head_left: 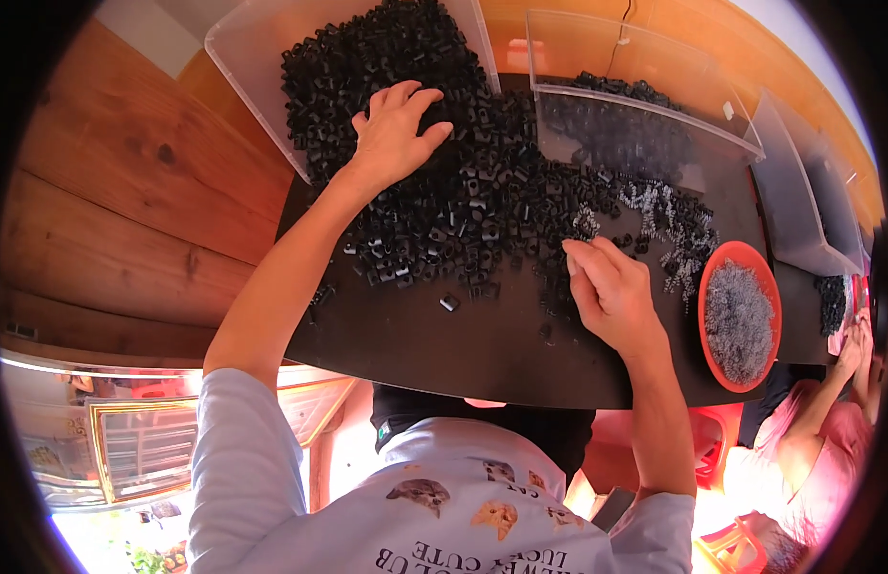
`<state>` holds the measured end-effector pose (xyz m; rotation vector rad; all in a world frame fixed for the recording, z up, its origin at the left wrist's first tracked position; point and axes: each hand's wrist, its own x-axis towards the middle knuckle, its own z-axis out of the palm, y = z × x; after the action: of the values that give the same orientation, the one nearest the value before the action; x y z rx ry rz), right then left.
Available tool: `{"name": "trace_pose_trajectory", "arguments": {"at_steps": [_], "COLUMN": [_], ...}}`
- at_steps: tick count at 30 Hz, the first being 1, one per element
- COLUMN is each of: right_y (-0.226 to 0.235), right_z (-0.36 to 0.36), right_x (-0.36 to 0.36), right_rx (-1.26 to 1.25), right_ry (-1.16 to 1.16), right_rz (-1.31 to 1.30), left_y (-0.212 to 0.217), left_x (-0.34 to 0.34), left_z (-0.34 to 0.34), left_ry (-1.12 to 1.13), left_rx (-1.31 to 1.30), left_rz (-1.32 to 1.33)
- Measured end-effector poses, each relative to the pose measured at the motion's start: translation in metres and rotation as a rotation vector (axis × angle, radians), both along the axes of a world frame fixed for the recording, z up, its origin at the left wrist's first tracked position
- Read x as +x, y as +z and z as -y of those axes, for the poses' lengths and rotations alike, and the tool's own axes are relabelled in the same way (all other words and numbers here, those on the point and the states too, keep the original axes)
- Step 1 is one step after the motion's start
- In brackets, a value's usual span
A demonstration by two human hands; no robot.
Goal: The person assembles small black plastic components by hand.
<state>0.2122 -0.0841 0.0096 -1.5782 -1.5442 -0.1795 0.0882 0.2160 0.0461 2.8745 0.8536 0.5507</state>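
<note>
The dark bench (444, 349) takes most of the middle of the view, and behind it there is a wall of wooden boards (109, 220). On the far left part of the bench lies a big clear plastic bin (248, 57), tipped on its side, and a heap of small black plastic parts (463, 191) spills out of it across the bench toward the person. A second clear bin (645, 67) stands at the far right, with more black parts behind its wall, and a third clear bin (798, 210) is at the right edge.

In front of the second bin there is a red round bowl (741, 316) full of small grey metal springs. More loose springs (669, 215) lie on the bench between this bowl and the black heap.

The left hand (396, 134) rests flat on top of the heap, near the mouth of the big bin. Its fingers (420, 100) are spread and released, only touching the parts, not grasping any.

The right hand (611, 287) is at the near right edge of the heap. Its fingers (583, 258) are curled together at the tips, but I cannot tell if they pinch a part.

One single black part (450, 302) lies alone on the bench, a little apart from the heap.

At the lower right, another person in a pink sleeve (827, 430) works at the same bench.
</note>
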Motion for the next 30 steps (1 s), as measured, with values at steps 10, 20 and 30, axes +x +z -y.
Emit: {"name": "trace_pose_trajectory", "arguments": {"at_steps": [10,20,30], "right_y": [-0.003,0.000,-0.001], "right_z": [0.001,0.002,0.000], "right_x": [-0.003,-0.001,-0.008], "right_rx": [-0.021,-0.053,-0.045], "right_ry": [0.003,-0.011,0.042], "right_rz": [-0.024,-0.029,-0.062], "left_y": [-0.019,0.005,-0.028], "left_x": [-0.043,-0.064,-0.203], "left_z": [0.049,0.032,-0.082], "left_ry": [-0.243,-0.357,0.179], "left_rx": [0.000,0.236,-0.097], "left_rz": [0.038,0.359,0.452]}}
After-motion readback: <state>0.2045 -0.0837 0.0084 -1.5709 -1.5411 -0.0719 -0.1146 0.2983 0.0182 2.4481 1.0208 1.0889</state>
